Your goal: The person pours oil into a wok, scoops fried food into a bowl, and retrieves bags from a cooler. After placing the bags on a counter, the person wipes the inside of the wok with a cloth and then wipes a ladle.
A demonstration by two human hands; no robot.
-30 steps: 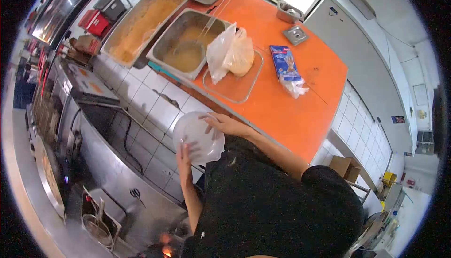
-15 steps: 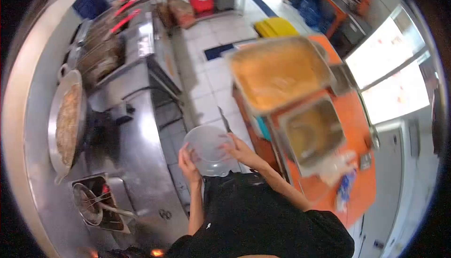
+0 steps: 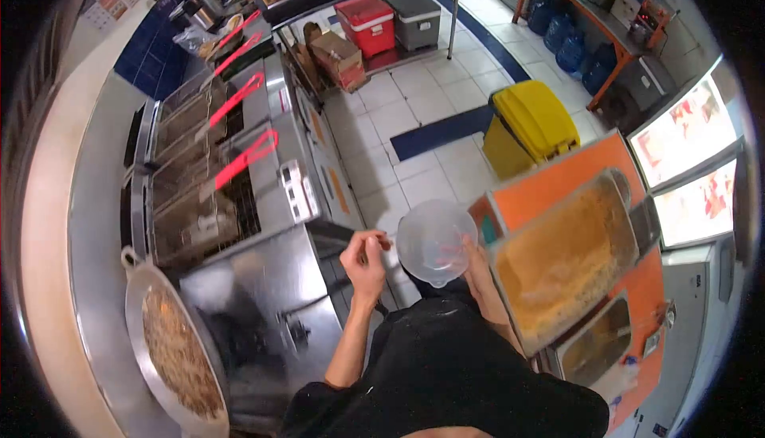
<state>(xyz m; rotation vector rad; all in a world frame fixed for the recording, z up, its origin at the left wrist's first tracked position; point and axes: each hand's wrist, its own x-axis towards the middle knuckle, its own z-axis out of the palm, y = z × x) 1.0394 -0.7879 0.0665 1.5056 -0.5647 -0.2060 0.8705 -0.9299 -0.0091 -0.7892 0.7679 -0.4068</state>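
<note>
A translucent plastic bowl [image 3: 430, 235] is held in front of my body by my right hand [image 3: 480, 274], whose fingers grip its right side. To the left of the bowl and apart from it, my left hand [image 3: 366, 267] is raised with its fingers curled in. I see nothing in it. Close by on the right, a large metal tray [image 3: 522, 328] holds an orange-yellow, crumbly powder. Beyond it sits a smaller metal pan [image 3: 567, 365] with something brownish-yellow in it.
On the left, a large pan [image 3: 139, 342] of brown food stands on the steel counter [image 3: 299, 290]. Fryer baskets with red handles [image 3: 247, 159] are further up. A yellow bin [image 3: 532, 123] stands beyond the orange table [image 3: 558, 183]. Red and grey coolers [image 3: 366, 27] sit at the back.
My left hand has let go of the bowl and moved away to its left. My right hand still has the bowl. The view has turned, showing more of the fryers and bin.
</note>
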